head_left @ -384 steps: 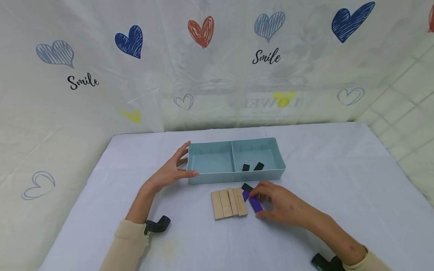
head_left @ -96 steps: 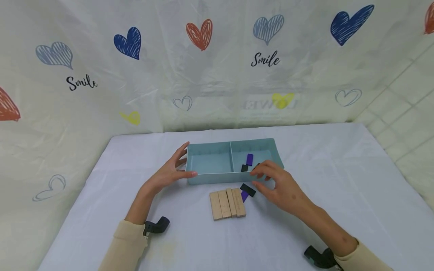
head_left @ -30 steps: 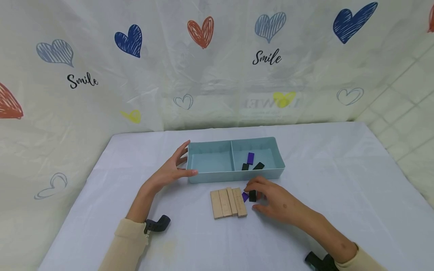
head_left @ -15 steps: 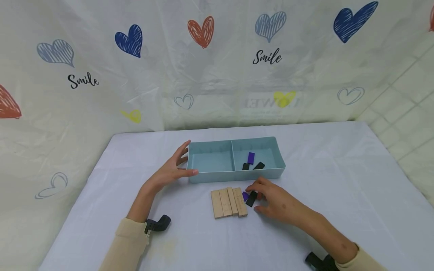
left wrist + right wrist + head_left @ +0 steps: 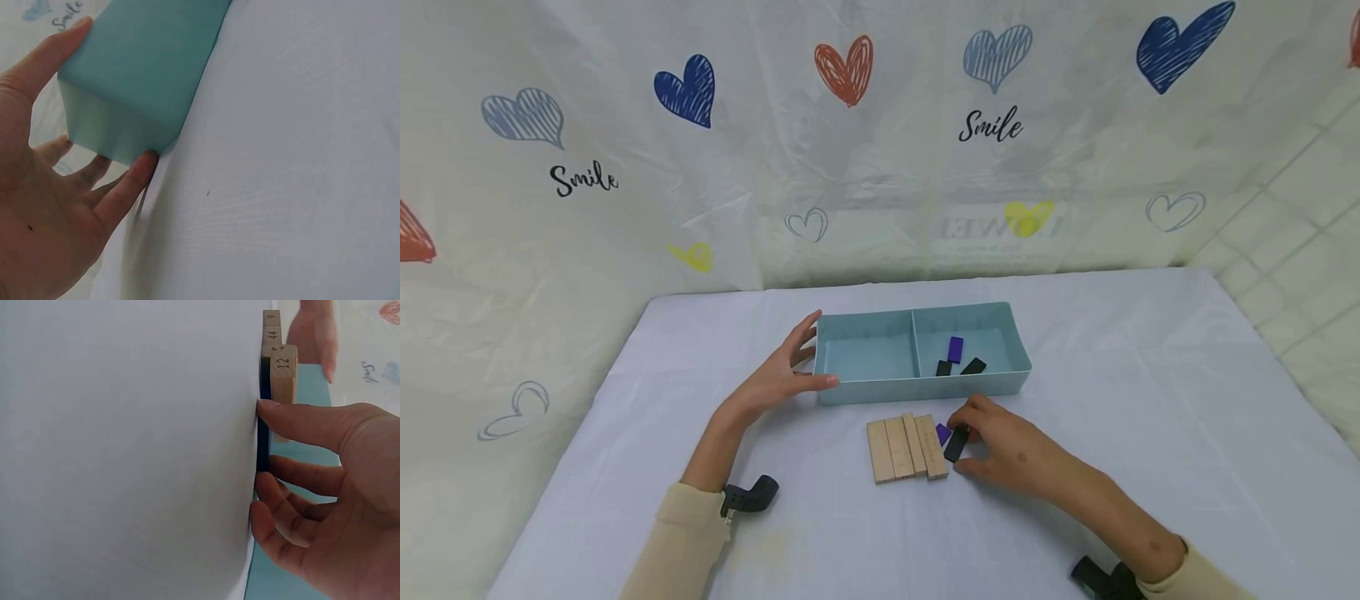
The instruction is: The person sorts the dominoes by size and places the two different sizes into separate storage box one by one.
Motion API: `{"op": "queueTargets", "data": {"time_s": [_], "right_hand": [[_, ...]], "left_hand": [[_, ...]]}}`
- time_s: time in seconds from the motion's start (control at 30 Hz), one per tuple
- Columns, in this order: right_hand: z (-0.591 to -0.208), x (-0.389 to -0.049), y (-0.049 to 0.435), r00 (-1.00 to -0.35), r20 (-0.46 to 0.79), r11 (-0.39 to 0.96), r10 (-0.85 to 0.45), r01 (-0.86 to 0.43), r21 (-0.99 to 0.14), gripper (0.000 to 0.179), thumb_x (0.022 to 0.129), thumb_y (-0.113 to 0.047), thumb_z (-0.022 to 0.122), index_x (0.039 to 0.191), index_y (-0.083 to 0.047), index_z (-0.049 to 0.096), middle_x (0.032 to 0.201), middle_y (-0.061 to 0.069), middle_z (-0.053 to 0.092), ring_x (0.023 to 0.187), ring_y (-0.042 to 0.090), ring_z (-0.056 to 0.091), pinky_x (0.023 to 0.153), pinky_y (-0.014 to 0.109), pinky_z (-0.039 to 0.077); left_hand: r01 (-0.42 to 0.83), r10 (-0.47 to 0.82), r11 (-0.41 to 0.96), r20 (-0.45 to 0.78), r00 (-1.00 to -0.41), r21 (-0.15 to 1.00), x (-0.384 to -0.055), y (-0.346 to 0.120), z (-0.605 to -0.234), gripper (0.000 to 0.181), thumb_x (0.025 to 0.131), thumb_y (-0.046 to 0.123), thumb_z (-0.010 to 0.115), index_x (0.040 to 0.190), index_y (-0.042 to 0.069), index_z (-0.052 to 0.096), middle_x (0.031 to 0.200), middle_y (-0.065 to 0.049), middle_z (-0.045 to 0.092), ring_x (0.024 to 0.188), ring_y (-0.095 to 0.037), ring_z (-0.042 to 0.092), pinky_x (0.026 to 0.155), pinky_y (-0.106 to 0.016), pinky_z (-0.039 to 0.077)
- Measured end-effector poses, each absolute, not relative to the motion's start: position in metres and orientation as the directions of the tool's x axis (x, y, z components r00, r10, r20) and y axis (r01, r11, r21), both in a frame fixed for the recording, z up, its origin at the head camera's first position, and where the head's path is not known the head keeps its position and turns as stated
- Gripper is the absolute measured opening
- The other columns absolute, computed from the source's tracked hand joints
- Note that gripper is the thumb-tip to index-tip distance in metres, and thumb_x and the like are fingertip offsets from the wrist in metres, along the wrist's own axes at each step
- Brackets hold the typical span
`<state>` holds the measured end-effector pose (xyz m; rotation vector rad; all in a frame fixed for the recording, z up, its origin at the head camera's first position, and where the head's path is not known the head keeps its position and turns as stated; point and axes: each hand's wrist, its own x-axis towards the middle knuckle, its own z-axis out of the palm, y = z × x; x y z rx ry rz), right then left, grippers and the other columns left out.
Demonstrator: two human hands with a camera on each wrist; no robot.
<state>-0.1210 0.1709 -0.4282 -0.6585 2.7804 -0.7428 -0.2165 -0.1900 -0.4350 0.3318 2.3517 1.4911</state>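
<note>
In the head view, my left hand (image 5: 778, 367) holds the left end of a pale blue two-compartment box (image 5: 910, 390), thumb on the front wall. The left wrist view shows the fingers of the left hand (image 5: 69, 206) spread along the end wall of the box (image 5: 144, 69). My right hand (image 5: 1011, 442) pinches a small black block (image 5: 956, 443) on the table. Thumb and fingers of the right hand (image 5: 325, 487) meet opposite ends of that dark block (image 5: 263, 444). A purple block (image 5: 943, 434) shows partly, left of the black one.
Several plain wooden blocks (image 5: 901, 450) lie side by side before the box; the right wrist view shows numbers on the ends of the wooden blocks (image 5: 283, 369). A purple block (image 5: 955, 350) and two black blocks (image 5: 973, 367) lie in the right compartment. White cloth (image 5: 820, 533) covers the table.
A purple block has gone from the right hand into the right compartment since the earliest frame. The black block has turned, and the right thumb has closed onto its near end. The left hand stays.
</note>
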Motion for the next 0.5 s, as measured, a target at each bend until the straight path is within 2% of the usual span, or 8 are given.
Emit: {"op": "queueTargets", "data": {"time_s": [0.23, 0.5], "right_hand": [[-0.4281, -0.1201, 0.1698, -0.887, -0.054, 0.783, -0.459, -0.376, -0.495, 0.044, 0.080, -0.017, 0.090, 0.119, -0.009, 0.072, 0.106, -0.005, 0.057, 0.092, 0.008, 0.058, 0.078, 0.026, 0.056], [-0.4274, -0.1205, 0.1749, -0.869, 0.015, 0.710, -0.495, -0.414, -0.569, 0.042, 0.082, -0.013, 0.088, 0.120, -0.008, 0.069, 0.107, -0.004, 0.054, 0.091, 0.009, 0.056, 0.074, 0.020, 0.055]], "left_hand": [[0.011, 0.370, 0.416, -0.158, -0.915, 0.909, -0.2174, -0.1900, -0.4347, 0.102, 0.087, 0.038, 0.084, 0.159, 0.058, 0.014, 0.176, -0.002, 0.012, 0.163, -0.037, 0.019, 0.123, -0.062, 0.037], [0.003, 0.356, 0.423, -0.164, -0.920, 0.906, -0.2168, -0.1887, -0.4341, 0.105, 0.086, 0.039, 0.086, 0.159, 0.058, 0.013, 0.176, -0.002, 0.012, 0.162, -0.036, 0.021, 0.122, -0.061, 0.038]]}}
